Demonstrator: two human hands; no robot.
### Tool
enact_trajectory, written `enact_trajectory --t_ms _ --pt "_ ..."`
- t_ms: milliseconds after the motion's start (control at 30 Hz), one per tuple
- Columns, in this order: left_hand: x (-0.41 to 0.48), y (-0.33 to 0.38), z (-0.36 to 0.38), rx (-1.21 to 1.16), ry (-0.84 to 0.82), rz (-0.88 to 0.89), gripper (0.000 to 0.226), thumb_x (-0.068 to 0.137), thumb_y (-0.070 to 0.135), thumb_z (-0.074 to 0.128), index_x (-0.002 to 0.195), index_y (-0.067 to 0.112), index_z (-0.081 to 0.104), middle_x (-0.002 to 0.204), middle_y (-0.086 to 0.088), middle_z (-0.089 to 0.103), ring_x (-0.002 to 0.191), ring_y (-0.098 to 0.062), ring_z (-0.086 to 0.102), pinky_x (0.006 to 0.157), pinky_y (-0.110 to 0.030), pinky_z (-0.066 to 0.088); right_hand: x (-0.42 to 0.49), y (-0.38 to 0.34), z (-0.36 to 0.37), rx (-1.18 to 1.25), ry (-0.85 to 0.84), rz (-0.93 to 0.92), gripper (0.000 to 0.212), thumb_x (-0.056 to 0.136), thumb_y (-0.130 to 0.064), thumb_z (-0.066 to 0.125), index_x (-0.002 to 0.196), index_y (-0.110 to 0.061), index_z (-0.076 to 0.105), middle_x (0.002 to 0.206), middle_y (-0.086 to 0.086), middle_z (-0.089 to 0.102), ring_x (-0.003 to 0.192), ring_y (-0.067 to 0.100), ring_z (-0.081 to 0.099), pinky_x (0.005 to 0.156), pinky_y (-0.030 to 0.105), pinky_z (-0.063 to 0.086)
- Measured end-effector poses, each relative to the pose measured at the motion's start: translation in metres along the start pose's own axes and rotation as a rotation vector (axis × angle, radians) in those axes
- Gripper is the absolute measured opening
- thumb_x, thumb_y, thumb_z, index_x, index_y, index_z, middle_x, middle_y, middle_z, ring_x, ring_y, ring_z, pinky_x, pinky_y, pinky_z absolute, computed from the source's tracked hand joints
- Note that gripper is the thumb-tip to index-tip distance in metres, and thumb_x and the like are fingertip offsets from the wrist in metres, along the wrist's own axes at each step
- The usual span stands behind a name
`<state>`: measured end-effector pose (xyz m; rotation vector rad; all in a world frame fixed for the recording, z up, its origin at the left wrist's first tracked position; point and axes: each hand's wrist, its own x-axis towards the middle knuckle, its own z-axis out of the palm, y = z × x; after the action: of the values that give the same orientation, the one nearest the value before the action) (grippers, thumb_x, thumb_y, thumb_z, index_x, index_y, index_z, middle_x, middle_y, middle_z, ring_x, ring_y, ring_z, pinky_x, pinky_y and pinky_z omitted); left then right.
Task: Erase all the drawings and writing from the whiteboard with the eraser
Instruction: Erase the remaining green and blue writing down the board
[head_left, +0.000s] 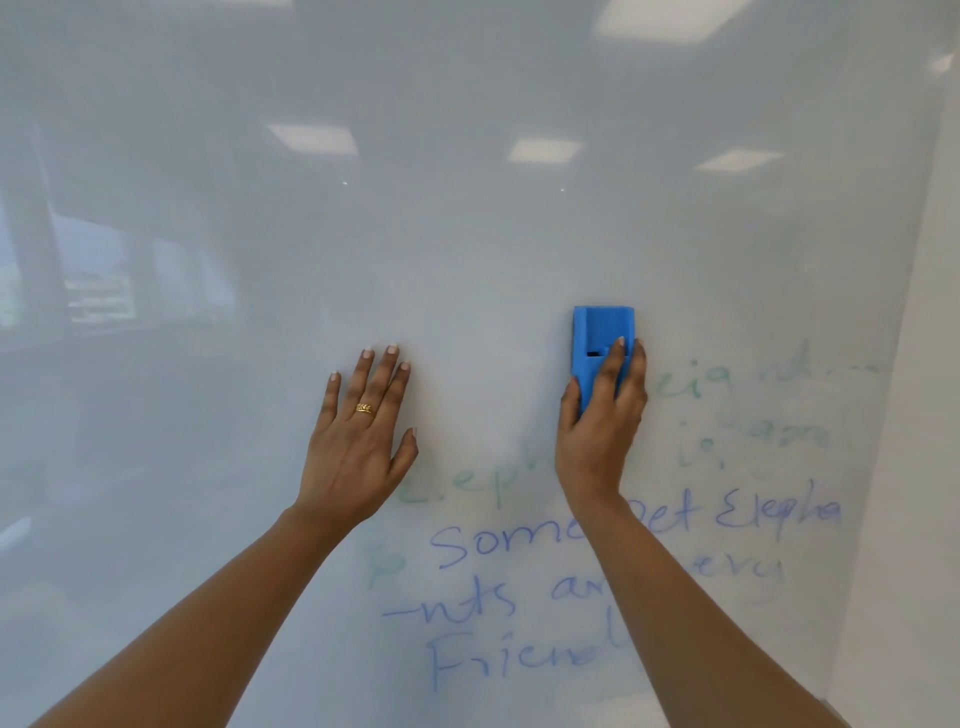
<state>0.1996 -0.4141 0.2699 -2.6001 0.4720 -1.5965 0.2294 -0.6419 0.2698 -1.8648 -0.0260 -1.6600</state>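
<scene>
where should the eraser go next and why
Probably sweep the eraser, gripped by the right hand, rightward, then down: faint green writing lies just beside it, and blue writing below is not yet wiped off the whiteboard.

glossy whiteboard, blue writing and faded green writing lower right, blue eraser against it

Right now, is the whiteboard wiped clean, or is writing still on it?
Not clean: blue writing and faint green writing are on the lower right of the whiteboard, around the right hand gripping the eraser.
</scene>
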Motion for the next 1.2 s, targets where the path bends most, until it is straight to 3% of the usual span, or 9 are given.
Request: enact_trajectory --t_ms 100,233,467,767,933,1200 --pt "0.001 0.005 0.001 0.002 0.016 -0.024 0.062 0.09 0.036 0.032 0.143 0.004 0.031 0.153 -0.01 0.023 0.143 -0.023 0.011 0.116 -0.039 0.001 -0.015 -0.015 0.007 0.008 -0.04 -0.063 0.054 0.094 -0.027 0.038 0.141 -0.002 0.028 0.144 0.024 0.032 0.124 0.031 0.033 0.099 0.044 0.039" --pt "0.004 0.014 0.003 0.06 0.033 -0.057 0.063 0.089 0.037 0.032 0.144 0.005 0.03 0.154 -0.009 0.023 0.145 -0.012 -0.001 0.116 -0.044 -0.003 -0.038 -0.028 0.009 -0.01 -0.132 -0.288 0.053 0.093 -0.027 0.039 0.14 -0.005 0.029 0.143 0.016 0.028 0.124 0.029 0.036 0.098 0.042 0.042" --pt "0.016 0.042 0.01 0.059 0.037 -0.098 0.065 0.089 0.038 0.031 0.145 0.005 0.029 0.154 -0.009 0.02 0.142 -0.021 0.014 0.115 -0.044 -0.003 -0.019 0.004 -0.003 -0.052 -0.187 -0.506 0.052 0.092 -0.025 0.041 0.139 -0.007 0.028 0.143 0.014 0.025 0.118 0.026 0.04 0.09 0.039 0.047" --pt "0.038 0.085 0.019 0.021 0.017 0.007 0.059 0.089 0.038 0.033 0.144 0.017 0.031 0.154 -0.007 0.022 0.142 -0.023 0.015 0.113 -0.046 0.006 0.037 0.078 -0.035 -0.051 -0.072 -0.232 0.055 0.098 -0.036 0.03 0.141 -0.001 0.031 0.143 0.024 0.033 0.125 0.032 0.034 0.099 0.042 0.04" --pt "0.042 0.099 0.025 0.055 0.001 -0.006 0.061 0.088 0.039 0.032 0.145 0.019 0.028 0.154 -0.006 0.023 0.142 -0.026 0.014 0.111 -0.051 0.006 0.062 0.119 -0.05 -0.045 -0.014 -0.038 0.058 0.096 -0.032 0.036 0.144 -0.002 0.025 0.148 0.023 0.025 0.13 0.037 0.033 0.105 0.041 0.033" --pt "0.04 0.104 0.026 0.086 -0.004 -0.024 0.063 0.088 0.04 0.032 0.146 0.017 0.028 0.155 -0.007 0.02 0.143 -0.027 0.012 0.111 -0.053 0.009 0.064 0.109 -0.046 0.041 0.041 0.19 0.054 0.096 -0.019 0.046 0.142 0.002 0.027 0.147 0.026 0.025 0.122 0.043 0.039 0.098 0.052 0.041"
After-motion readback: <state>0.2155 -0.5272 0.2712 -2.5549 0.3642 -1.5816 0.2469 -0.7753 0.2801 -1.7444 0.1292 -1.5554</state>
